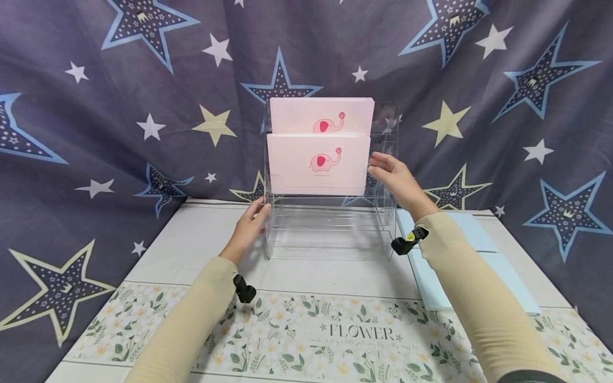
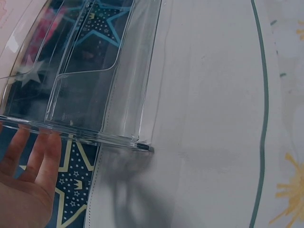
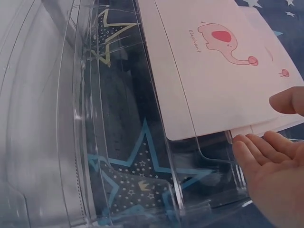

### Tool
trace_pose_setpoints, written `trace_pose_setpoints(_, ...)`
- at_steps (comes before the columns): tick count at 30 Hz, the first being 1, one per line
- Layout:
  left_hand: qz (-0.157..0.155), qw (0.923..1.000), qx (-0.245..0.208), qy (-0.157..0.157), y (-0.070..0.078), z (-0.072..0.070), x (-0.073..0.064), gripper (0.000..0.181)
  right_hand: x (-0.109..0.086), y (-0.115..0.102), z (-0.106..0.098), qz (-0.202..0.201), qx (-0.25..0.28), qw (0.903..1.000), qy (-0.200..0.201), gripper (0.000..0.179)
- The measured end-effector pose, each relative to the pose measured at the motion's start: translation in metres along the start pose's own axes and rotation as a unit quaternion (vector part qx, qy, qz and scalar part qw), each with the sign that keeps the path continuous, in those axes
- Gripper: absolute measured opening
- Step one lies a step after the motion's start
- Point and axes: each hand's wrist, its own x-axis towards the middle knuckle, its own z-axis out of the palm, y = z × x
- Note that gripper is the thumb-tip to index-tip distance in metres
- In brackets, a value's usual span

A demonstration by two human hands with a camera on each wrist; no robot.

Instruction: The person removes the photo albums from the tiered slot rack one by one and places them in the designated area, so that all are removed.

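Observation:
A clear plastic tiered rack [image 1: 330, 250] stands on the table against the curtain. In its upper tiers sit pink elephant-print notebooks, a front one [image 1: 301, 159] lower and a rear one [image 1: 297, 114] showing above it. At the rack's left side, my left hand [image 1: 249, 223] rests its fingertips on the side panel; in the left wrist view those fingers [image 2: 47, 156] reach up to the panel's edge. My right hand [image 1: 395, 178] is by the front notebook's right edge. The right wrist view shows its fingers extended and the thumb [image 3: 287, 100] apart, with nothing gripped.
Light blue flat notebooks or folders [image 1: 503, 276] lie on the table at the right, partly under my right forearm. A floral cloth strip [image 1: 287, 330] with the word FLOWER runs along the front. A dark star-patterned curtain [image 1: 158, 133] hangs right behind the rack.

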Motion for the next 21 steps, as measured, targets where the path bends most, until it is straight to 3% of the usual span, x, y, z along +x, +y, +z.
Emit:
trace_pose_setpoints(14,0.0,1.0,0.002,0.003,0.0,0.001,0.001,0.059,0.009,-0.002,0.014,0.018,-0.035,0.9988,0.03,0.058)
trace_pose_setpoints(21,0.009,0.9999,0.001,0.007,-0.002,0.001,0.002,0.058,0.019,-0.001,0.024,0.028,-0.01,0.9989,0.037,0.047)
